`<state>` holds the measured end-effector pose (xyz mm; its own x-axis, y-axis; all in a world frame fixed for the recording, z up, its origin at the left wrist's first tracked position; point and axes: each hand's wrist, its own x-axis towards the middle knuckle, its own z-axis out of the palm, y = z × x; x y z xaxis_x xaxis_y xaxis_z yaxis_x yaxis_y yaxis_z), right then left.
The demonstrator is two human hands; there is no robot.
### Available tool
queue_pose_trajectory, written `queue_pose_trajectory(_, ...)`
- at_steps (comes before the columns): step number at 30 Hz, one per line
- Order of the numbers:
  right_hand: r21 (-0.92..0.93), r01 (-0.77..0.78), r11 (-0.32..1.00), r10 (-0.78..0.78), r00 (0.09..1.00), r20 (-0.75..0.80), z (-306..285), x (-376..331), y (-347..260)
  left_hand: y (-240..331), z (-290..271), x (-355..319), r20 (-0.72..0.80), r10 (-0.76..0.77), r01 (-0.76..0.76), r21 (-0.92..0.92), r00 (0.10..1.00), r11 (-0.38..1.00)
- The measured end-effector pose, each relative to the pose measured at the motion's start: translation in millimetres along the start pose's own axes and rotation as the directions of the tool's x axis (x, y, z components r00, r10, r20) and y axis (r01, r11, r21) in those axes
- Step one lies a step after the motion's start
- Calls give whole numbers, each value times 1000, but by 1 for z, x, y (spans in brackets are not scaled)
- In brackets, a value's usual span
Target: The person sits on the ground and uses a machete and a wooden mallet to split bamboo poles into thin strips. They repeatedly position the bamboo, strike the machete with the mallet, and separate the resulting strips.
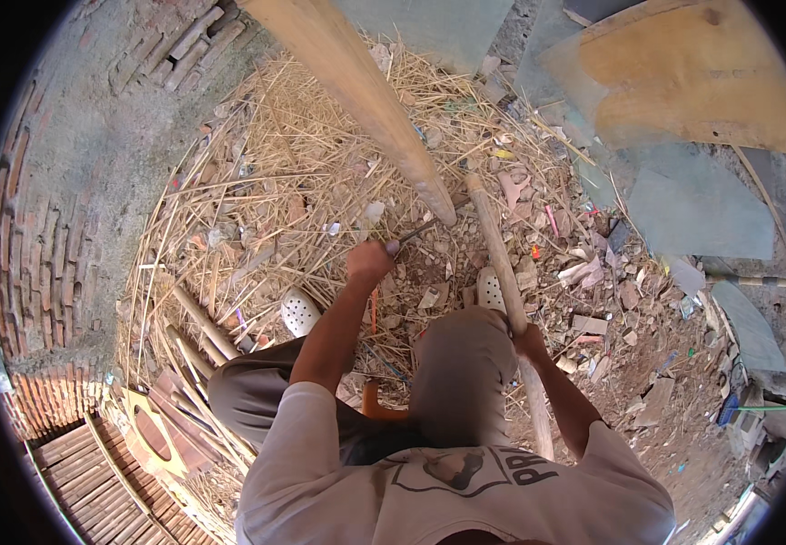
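Beside the thick pole: a seated person is seen from above, knees bent, both arms reaching forward over rubble.
Landmark: thick pole (365,100), pale wood, slanted from the top edge down to a blunt end resting on the ground at mid-picture.
Left hand: left hand (368,261) is placed just below-left of the thick pole's lower end; fingers are curled tight round the handle of a knife (414,236).
Knife: thin dark blade is pointed up-right toward the thick pole's tip; whether blade and pole touch cannot be told.
Right hand: right hand (529,342) is set below-right of the thick pole's end; fingers are wrapped fully round a thinner stick (502,272).
Thinner stick: it is run from just right of the thick pole's tip down past the right knee to the shirt; it is held roughly parallel to the thick pole's slant, upper end near the tip.
Feet: two white perforated clogs are seen, left one (300,312) below-left of the pole end, right one (490,291) just beside the thinner stick.
Ground: dry straw (275,154) is spread left of and behind the thick pole; broken chips and scraps are scattered to its right.
Surroundings: brick wall (39,254) is curved far left of the pole; a flat orange board (683,73) is laid to its upper right.
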<state>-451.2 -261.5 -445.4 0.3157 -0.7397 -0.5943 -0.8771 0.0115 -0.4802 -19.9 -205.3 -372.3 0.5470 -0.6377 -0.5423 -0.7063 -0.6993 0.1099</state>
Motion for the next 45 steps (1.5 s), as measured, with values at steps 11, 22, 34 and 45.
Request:
queue_pose_trajectory(11, 463, 517, 720, -164, 775, -610, -227, -79, -192, 8, 23, -8, -14, -17, 16, -57, 1000, 998)
queue_pose_trajectory(22, 129, -172, 977, 149, 974, 172, -75, -19, -42, 11, 9, -6, 86, -2, -2, 51, 996, 999)
queue_pose_trajectory(34, 419, 156, 895, -15, 947, -321, -66, -5, -89, 19, -7, -2, 58, 10, -11, 22, 998, 1000)
queue_pose_trajectory(45, 148, -74, 986, 82, 995, -49, -123, -34, -68, 8, -11, -9, 32, 24, -26, 48, 999, 998)
